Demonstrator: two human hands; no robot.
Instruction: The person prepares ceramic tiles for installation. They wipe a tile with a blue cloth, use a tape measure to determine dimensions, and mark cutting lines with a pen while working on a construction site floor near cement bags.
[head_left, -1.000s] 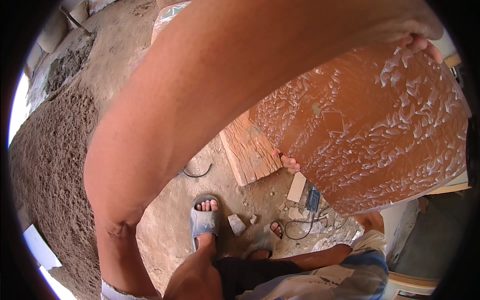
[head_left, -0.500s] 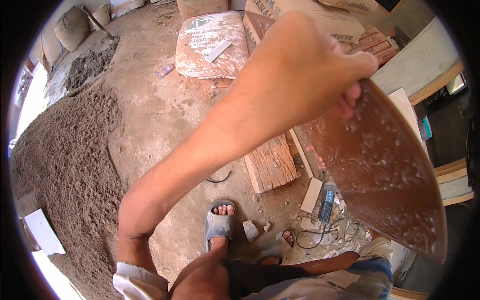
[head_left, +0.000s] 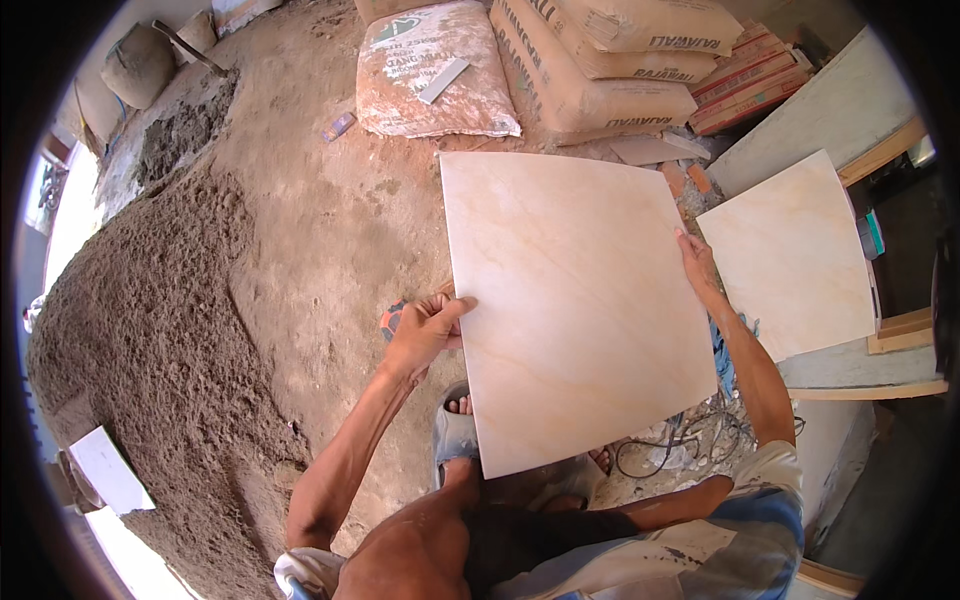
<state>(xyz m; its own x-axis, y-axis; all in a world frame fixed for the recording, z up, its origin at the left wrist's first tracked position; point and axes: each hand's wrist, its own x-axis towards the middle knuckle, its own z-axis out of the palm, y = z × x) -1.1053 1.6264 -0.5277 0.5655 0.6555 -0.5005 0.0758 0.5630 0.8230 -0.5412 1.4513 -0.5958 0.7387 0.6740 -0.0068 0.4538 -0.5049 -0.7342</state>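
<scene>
The tile (head_left: pixel 580 310) has turned over, its brown back now hidden and its pale face up, which I judge leaves it steadier, spanning left hand (head_left: pixel 425 335) to right hand (head_left: pixel 698 262). I have the left pinching one edge, thumb on top; the right grips the opposite edge, fingers partly hidden. Another pale tile (head_left: pixel 795 265) sits just right of the right hand. Nearer me, cable (head_left: pixel 620 462) and rubble (head_left: pixel 685 462) clutter the floor; paper bags (head_left: pixel 620 85) stand beyond.

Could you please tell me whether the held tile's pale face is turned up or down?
Up: seen from above, the tile shows its pale face; left hand and right hand hold its edges.
</scene>
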